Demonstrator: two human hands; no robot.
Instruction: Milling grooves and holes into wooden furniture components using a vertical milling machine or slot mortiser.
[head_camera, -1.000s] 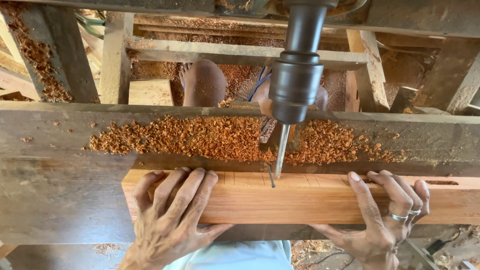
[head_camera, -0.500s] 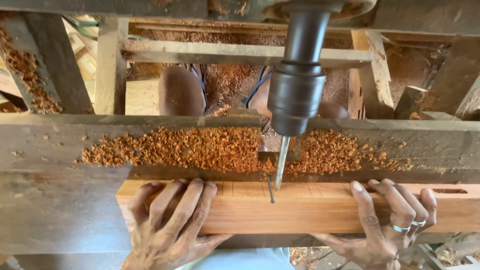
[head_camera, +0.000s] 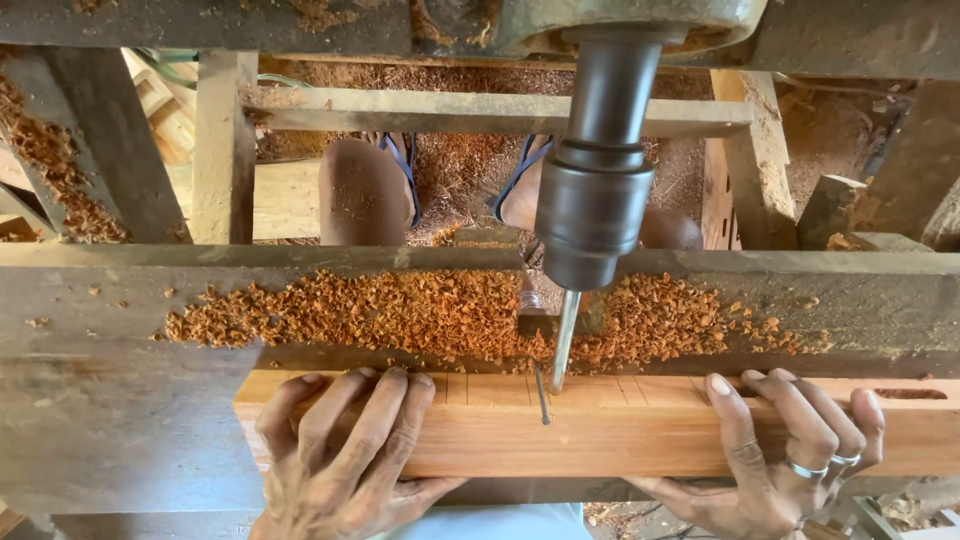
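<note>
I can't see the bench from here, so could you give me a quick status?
Left hand and right hand flat on wooden beam. Drill bit at its marked top. Shavings behind.

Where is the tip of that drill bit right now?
In the head view, the drill bit points down just right of centre, its tip at the back edge of the wooden beam, between the left hand and right hand, beside the wood shavings.
</note>
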